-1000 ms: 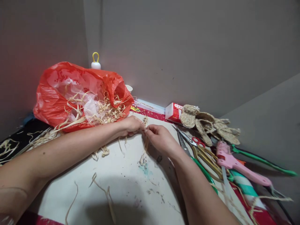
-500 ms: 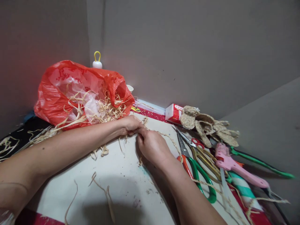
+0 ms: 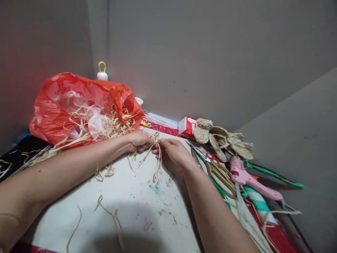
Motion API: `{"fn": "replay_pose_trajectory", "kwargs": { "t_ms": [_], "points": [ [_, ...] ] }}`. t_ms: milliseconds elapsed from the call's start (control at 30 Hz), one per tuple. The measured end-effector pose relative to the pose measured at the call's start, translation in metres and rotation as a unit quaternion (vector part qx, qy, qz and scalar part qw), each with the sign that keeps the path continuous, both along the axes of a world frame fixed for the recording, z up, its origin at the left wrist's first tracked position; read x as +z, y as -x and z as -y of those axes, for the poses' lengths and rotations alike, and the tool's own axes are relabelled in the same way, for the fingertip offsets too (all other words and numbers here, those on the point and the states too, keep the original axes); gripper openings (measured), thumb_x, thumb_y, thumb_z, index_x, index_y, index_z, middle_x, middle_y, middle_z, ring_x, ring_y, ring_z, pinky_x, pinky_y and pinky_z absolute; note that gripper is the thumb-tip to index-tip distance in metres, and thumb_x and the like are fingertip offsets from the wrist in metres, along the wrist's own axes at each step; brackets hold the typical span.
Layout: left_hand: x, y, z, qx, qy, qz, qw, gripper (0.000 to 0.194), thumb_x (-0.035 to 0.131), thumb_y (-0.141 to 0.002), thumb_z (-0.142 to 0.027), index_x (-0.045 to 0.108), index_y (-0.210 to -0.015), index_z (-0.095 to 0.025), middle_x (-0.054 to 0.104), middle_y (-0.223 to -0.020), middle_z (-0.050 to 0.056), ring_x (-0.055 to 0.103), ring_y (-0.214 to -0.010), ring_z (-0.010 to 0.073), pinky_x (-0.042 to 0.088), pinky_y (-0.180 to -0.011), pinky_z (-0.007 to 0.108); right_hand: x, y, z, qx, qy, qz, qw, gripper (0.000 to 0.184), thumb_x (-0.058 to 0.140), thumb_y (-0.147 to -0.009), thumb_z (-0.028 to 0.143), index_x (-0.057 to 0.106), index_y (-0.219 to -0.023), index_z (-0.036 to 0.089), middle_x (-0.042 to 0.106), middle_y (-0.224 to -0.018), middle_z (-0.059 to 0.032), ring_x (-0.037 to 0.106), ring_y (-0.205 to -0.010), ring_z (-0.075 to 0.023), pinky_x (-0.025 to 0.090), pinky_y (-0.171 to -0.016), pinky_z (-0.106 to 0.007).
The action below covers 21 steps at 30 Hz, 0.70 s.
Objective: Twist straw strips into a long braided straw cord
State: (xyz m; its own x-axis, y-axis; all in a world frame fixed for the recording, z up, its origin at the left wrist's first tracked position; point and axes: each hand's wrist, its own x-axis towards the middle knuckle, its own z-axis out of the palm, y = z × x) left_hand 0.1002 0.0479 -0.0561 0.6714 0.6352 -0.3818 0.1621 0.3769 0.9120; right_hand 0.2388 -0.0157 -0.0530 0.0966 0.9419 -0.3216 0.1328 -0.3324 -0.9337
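Pale dried plant-fibre strands (image 3: 158,158) hang between my two hands over the white tabletop (image 3: 126,196). My left hand (image 3: 142,140) is closed with its fingertips pinching the strands. Close beside it, my right hand (image 3: 172,150) is also closed on the strands, its thumb and fingers meeting at the knotted upper part. Loose ends dangle below the fingers, one of them twisted. Just behind my left forearm, a red plastic bag (image 3: 50,117) lies open, spilling more fibre strips (image 3: 113,124).
Scissors with gold handles (image 3: 222,177), a pink glue gun (image 3: 252,181) and a green-handled tool (image 3: 273,174) lie at the right. Woven fibre pieces (image 3: 221,137) rest beside a red-and-white box (image 3: 186,127). Loose strips (image 3: 116,221) lie on the near tabletop.
My right hand has turned and drawn slightly back from over the left, so the dangling strands show between them. The camera view has shifted a little to the right.
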Motion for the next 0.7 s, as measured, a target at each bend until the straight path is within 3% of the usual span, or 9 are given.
{"fn": "replay_pose_trajectory", "kwargs": {
  "t_ms": [133,233,400,533,700],
  "points": [
    [-0.003,-0.001,-0.002,-0.018,-0.022,-0.007,1.0,0.019,0.059,-0.072,-0.014,0.05,-0.056,-0.014,0.029,-0.036,-0.008,0.017,-0.032,0.0027,0.008,-0.035,0.019,-0.002,0.004,-0.002,0.033,0.028,-0.024,0.999,0.021,0.043,-0.083,0.021,0.05,-0.063,0.017,0.046,-0.05,0.0031,0.031,-0.036,-0.0058,0.024,-0.034,-0.018],
    [-0.004,-0.003,-0.002,-0.015,-0.043,-0.027,0.999,0.019,0.059,-0.071,-0.013,0.049,-0.055,-0.015,0.028,-0.036,-0.008,0.018,-0.032,0.0031,0.009,-0.036,0.02,-0.004,-0.003,-0.005,0.047,0.035,-0.02,0.998,0.025,0.047,-0.081,0.02,0.04,-0.057,0.019,0.032,-0.044,0.0082,0.019,-0.035,-0.0041,0.012,-0.034,-0.018],
    [-0.005,-0.004,0.0,-0.021,-0.104,-0.067,0.992,0.018,0.06,-0.073,-0.014,0.053,-0.056,-0.015,0.029,-0.036,-0.007,0.02,-0.032,0.0036,0.01,-0.037,0.021,-0.009,-0.013,-0.009,0.076,0.055,-0.006,0.996,0.022,0.051,-0.079,0.023,0.045,-0.058,0.019,0.029,-0.042,0.0093,0.017,-0.034,-0.0046,0.008,-0.034,-0.02],
    [-0.005,-0.003,0.002,-0.008,-0.147,-0.07,0.987,0.025,0.059,-0.075,-0.012,0.047,-0.053,-0.017,0.031,-0.037,-0.006,0.022,-0.032,0.0037,0.011,-0.038,0.021,-0.01,-0.013,-0.009,0.093,0.063,-0.021,0.993,0.026,0.05,-0.078,0.023,0.038,-0.056,0.02,0.028,-0.043,0.0095,0.016,-0.034,-0.0041,0.008,-0.034,-0.019],
    [0.002,-0.004,0.004,-0.032,-0.113,-0.076,0.99,0.033,0.056,-0.076,-0.011,0.039,-0.049,-0.017,0.025,-0.039,-0.007,0.018,-0.033,0.0025,0.009,-0.038,0.021,-0.008,-0.011,-0.009,0.089,0.069,-0.042,0.993,0.025,0.046,-0.075,0.018,0.035,-0.053,0.02,0.024,-0.041,0.01,0.014,-0.034,-0.0036,0.008,-0.034,-0.018]
  ]
}}
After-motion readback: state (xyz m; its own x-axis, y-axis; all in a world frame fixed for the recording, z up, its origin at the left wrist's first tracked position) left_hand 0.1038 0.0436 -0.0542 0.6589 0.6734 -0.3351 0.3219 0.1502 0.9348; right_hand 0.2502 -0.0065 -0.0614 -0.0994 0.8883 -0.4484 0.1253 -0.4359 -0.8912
